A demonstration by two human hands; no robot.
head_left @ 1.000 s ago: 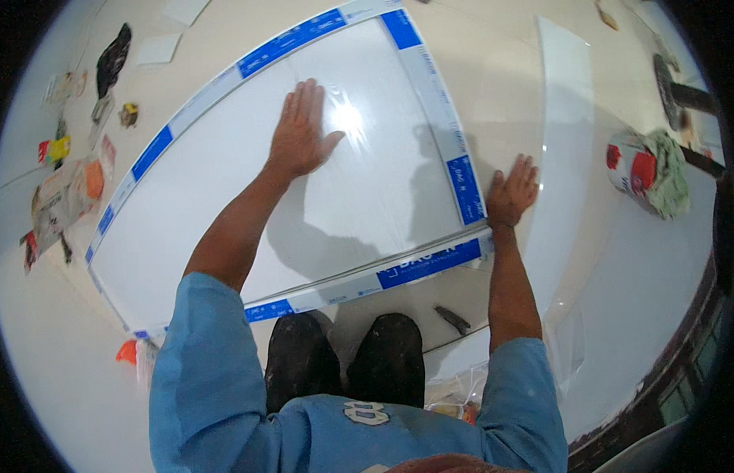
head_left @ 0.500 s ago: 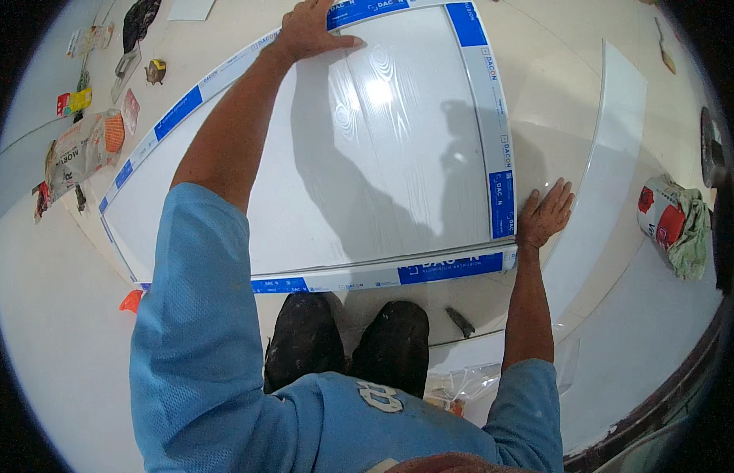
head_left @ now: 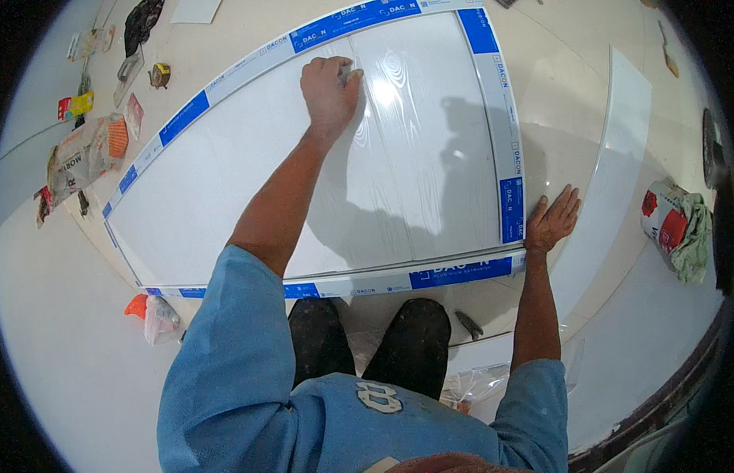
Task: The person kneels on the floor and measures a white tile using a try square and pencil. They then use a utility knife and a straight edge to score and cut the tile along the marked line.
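A white panel (head_left: 225,197) with faint wood-grain lines lies flat before my knees. Frame strips wrapped in blue-and-white film (head_left: 505,134) border it. My left hand (head_left: 330,96) is over the panel's upper middle, fingers curled toward the thumb. A small greyish patch shows between them, too small to name. At the near right corner, my right hand (head_left: 550,221) is open, its fingers stretched out past the frame and its wrist against the frame's outer edge.
A long white strip (head_left: 619,134) lies to the right, with a white-and-red container (head_left: 659,209) and green cloth (head_left: 692,244) beyond. On the left are a tape measure (head_left: 159,75), a trowel (head_left: 128,77) and a crumpled bag (head_left: 83,154). Near my knees is a dark tool (head_left: 468,325).
My left hand has come off the far frame strip and moved nearer over the panel, its fingers now curled. My right hand stays at the near right corner.
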